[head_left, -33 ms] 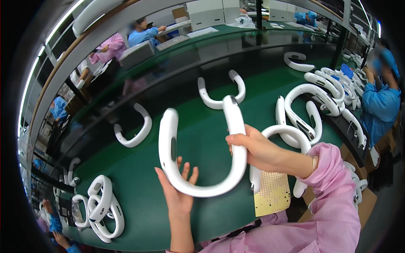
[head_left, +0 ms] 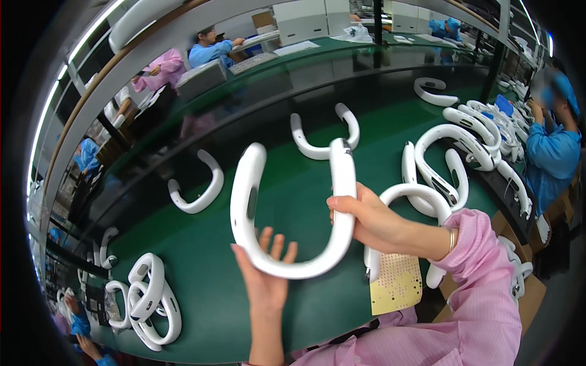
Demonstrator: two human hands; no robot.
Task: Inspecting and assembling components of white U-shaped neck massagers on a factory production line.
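Note:
A white U-shaped neck fan (head_left: 302, 268) is held up above the green bench, both its ends pointing away from me. My right hand (head_left: 378, 219) is closed round its right arm, thumb across the front. Behind the lower left of its curve is my left hand (head_left: 265, 274), fingers stretched and apart; whether the palm touches the fan, I cannot tell. A dark oval inset shows on the fan's left arm. Beside my right wrist, another neck fan (head_left: 406, 190) lies partly over a yellow sheet (head_left: 397, 283) covered in small marks.
More neck fans lie on the green bench (head_left: 213, 256): a stack (head_left: 174, 317) at the left, single ones (head_left: 210, 192) farther back, and a pile (head_left: 445, 131) at the right. A person in blue (head_left: 552, 152) works at the far right. A dark rail (head_left: 256, 104) runs behind.
The neck fan has turned slightly, its left end shifting right and away from me. My left hand has moved a little to the right; my right hand keeps its grip.

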